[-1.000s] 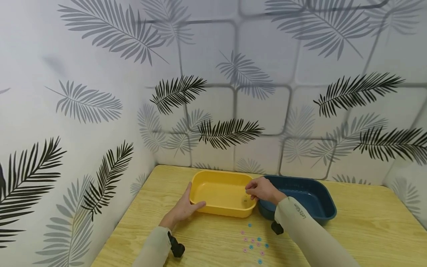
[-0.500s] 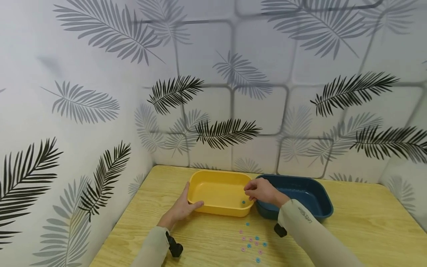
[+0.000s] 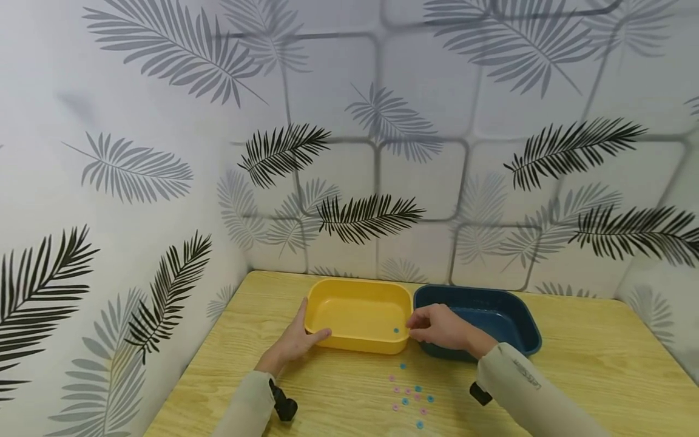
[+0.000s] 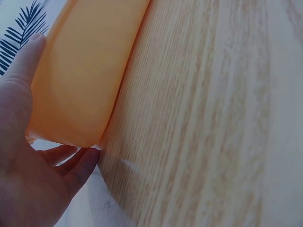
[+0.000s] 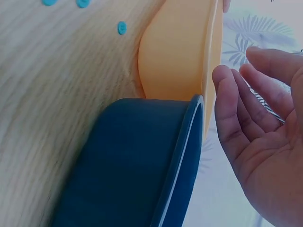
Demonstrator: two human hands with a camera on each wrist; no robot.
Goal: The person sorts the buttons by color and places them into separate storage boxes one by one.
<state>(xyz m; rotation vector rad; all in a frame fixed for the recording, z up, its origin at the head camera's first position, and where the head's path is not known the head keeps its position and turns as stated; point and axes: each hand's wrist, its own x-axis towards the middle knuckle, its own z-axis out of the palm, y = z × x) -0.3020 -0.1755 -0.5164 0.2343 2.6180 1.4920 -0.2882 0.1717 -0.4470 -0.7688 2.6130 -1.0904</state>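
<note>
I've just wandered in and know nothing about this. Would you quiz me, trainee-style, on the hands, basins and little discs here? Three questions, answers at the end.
1. Multiple choice: what grips the yellow basin?
A) the left hand
B) the right hand
C) neither hand
2. Short answer: what colour is the small disc lying inside that basin?
3. True or false: pink discs and blue discs lie on the table, nearer the person than the yellow basin.

Key: 1. A. 2. Blue. 3. True.
</note>
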